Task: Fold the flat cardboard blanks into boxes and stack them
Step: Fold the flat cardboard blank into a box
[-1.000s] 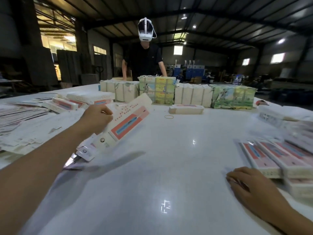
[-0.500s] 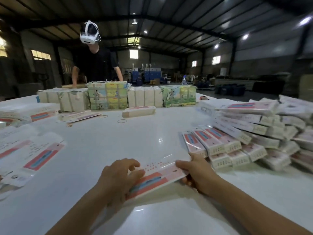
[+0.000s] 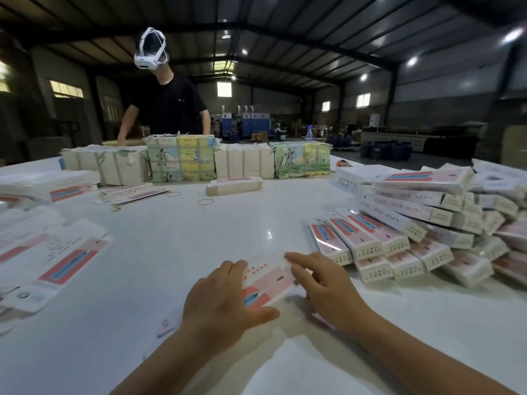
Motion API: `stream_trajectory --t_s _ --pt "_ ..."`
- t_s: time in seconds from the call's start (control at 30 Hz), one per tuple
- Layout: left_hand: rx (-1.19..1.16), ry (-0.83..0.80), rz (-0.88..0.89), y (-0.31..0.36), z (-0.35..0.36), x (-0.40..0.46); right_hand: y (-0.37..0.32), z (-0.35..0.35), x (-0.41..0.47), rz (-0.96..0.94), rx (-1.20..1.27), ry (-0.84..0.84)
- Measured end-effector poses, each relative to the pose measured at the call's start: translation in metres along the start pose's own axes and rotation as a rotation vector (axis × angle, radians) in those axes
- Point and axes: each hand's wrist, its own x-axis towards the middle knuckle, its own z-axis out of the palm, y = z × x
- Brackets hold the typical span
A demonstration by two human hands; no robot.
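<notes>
White cardboard, printed pink and blue, was the material in hand: a single flat blank (image 3: 268,283) lay low over the counter (image 3: 176,252), just in front of the person working. The left hand (image 3: 219,303) gripped its near end, thumb curled under the edge and fingers over the top. The right hand (image 3: 322,283) held the far end, fingers bent over the card; whether its thumb pinched underneath could not be told. The two hands were close together, with only the printed face of the blank showing between them. No side panel stood up yet, so by the look of it the folding of this piece had barely begun.

To the right of the blank, a large heap of finished boxes (image 3: 422,218) was piled in rough layers, the nearest ones lying just beside the right hand. That suggested a good share of the work was done, though the heap was loose rather than neatly squared. To the left of the blank, more flat blanks (image 3: 57,258) lay spread on the counter, so plenty remained to fold. Beyond the blank, across the counter, tied bundles (image 3: 179,161) stood in a row, with one small stack (image 3: 233,185) and a few rubber bands (image 3: 206,201) before them. Behind the bundles another person (image 3: 168,106) leaned over the counter.
</notes>
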Motion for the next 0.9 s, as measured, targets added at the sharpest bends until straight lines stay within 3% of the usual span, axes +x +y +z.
stream_trajectory --t_s 0.13,0.2,0.37,0.43,0.6,0.7,0.8,0.9 --pt "0.025 0.024 -0.015 0.002 -0.001 -0.002 -0.003 0.003 -0.004 -0.005 -0.090 -0.051" --pt "0.040 0.032 -0.022 0.004 -0.001 -0.003 -0.004 0.006 -0.006 0.058 -0.004 -0.073" --pt "0.077 0.047 -0.031 0.006 0.000 -0.004 -0.012 0.006 -0.003 0.447 0.754 -0.159" --pt "0.123 0.062 -0.015 0.008 0.000 -0.004 -0.015 0.001 0.000 0.502 0.881 -0.184" --pt "0.173 0.136 0.025 0.010 -0.003 0.000 -0.016 0.007 -0.003 0.382 0.724 -0.316" --pt "0.088 0.127 0.026 0.007 -0.007 0.002 -0.015 0.005 -0.006 0.306 0.664 -0.325" --pt "-0.021 0.094 0.006 0.002 -0.009 0.004 -0.015 0.007 -0.009 0.218 0.525 -0.238" --pt "-0.119 0.070 -0.017 -0.003 -0.014 0.003 -0.016 0.006 -0.009 0.155 0.380 0.018"
